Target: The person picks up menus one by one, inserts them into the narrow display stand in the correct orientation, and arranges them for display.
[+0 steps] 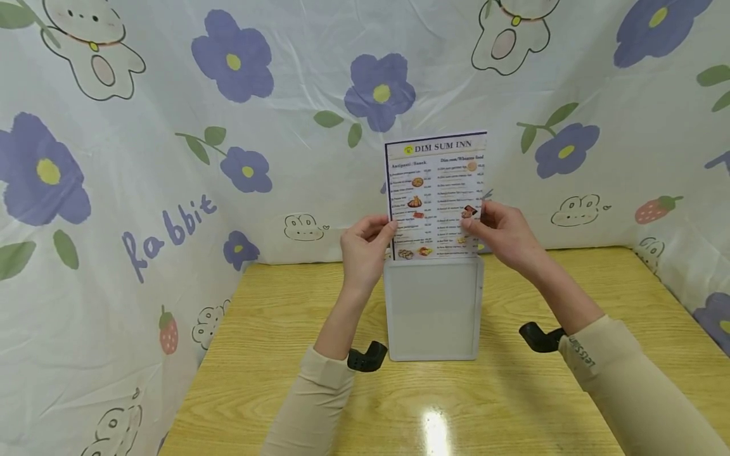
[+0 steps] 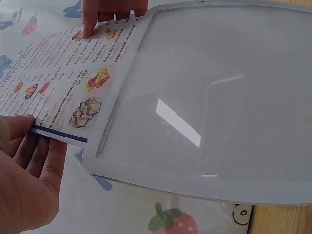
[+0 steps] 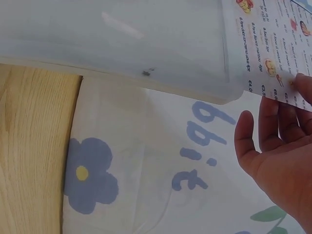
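A printed menu sheet headed DIM SUM INN is held upright between both hands. My left hand pinches its left edge, thumb in front and fingers behind. On the opposite edge my right hand pinches it the same way. Directly below stands a white-framed display stand with a blank pale panel. The sheet's lower edge meets the frame's top rim in the left wrist view; whether it has entered a slot I cannot tell. In the right wrist view the right hand is beside the frame's corner.
The stand rests on a wood-grain table. Behind the table hangs a white cloth printed with purple flowers and rabbits. Black wrist cameras sit at both sleeves.
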Tool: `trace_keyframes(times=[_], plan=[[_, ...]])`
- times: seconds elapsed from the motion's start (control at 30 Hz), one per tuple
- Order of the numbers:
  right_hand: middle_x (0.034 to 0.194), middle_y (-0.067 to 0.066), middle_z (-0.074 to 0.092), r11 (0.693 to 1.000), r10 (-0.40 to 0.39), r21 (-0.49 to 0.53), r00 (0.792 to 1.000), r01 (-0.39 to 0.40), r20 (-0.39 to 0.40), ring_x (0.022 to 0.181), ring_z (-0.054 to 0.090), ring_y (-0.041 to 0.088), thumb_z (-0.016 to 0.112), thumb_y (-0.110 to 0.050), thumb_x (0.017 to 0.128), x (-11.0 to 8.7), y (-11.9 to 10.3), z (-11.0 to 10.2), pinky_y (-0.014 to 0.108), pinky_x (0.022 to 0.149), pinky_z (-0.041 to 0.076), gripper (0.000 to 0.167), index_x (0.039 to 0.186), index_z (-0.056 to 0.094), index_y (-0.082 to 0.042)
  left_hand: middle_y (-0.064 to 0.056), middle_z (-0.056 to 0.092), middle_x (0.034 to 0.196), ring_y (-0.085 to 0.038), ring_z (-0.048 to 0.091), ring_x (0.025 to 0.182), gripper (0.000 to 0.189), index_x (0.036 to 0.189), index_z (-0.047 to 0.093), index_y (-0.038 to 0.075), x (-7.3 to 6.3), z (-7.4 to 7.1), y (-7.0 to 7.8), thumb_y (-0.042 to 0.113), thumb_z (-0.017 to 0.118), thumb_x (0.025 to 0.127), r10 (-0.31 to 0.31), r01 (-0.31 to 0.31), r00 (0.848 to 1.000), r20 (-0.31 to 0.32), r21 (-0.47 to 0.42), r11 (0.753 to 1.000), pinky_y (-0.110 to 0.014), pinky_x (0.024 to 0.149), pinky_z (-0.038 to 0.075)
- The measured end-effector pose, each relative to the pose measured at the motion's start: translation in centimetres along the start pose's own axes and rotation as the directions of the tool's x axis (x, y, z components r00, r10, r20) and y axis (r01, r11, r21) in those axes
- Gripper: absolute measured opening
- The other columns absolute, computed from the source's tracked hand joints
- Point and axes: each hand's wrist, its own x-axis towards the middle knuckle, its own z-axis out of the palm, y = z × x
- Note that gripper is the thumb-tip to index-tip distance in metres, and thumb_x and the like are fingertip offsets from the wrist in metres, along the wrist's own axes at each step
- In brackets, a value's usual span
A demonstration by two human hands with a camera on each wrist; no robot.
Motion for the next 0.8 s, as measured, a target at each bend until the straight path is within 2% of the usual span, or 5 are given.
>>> trace_keyframes(times=[0.27, 0.53, 0.8], plan=[[0.115, 0.018, 0.065, 1.0, 0.005, -0.025, 1.0, -0.005, -0.021, 0.098, 0.058, 0.025, 0.06, -0.021, 0.106, -0.03, -0.02, 0.09, 0.023, 0.078, 0.049, 0.026, 0.114, 0.061, 0.004, -0.014, 0.076, 0.096, -0.018, 0.07, 0.082, 0.015, 0.104, 0.074, -0.005, 0.03, -0.26, -0.26, 0.007, 0.074, 0.095, -0.024, 0.024, 1.0, -0.012, 0.005, 1.0, -0.025, 0.073, 0.059], [0.114, 0.018, 0.066, 1.0, -0.015, -0.023, 1.0, 0.014, -0.018, 0.096, 0.058, 0.025, 0.06, -0.018, 0.106, 0.11, -0.12, 0.22, 0.025, 0.079, 0.05, 0.024, 0.114, 0.061, 0.004, -0.016, 0.076, 0.095, -0.017, 0.07, 0.08, 0.015, 0.104, 0.073, -0.007, 0.15, -0.4, -0.63, 0.004, 0.074, 0.094, -0.029, 0.028, 0.999, -0.022, -0.006, 1.0, -0.026, 0.072, 0.059], [0.109, 0.017, 0.066, 0.998, -0.035, -0.052, 0.999, 0.033, -0.039, 0.092, 0.058, 0.025, 0.06, -0.017, 0.106, 0.38, -0.07, 0.69, 0.023, 0.074, 0.049, 0.022, 0.112, 0.061, 0.004, -0.016, 0.075, 0.094, -0.018, 0.07, 0.081, 0.015, 0.105, 0.072, -0.007, 0.18, -0.53, -1.02, 0.004, 0.074, 0.094, -0.027, 0.027, 0.999, -0.027, 0.003, 1.0, -0.028, 0.074, 0.06]])
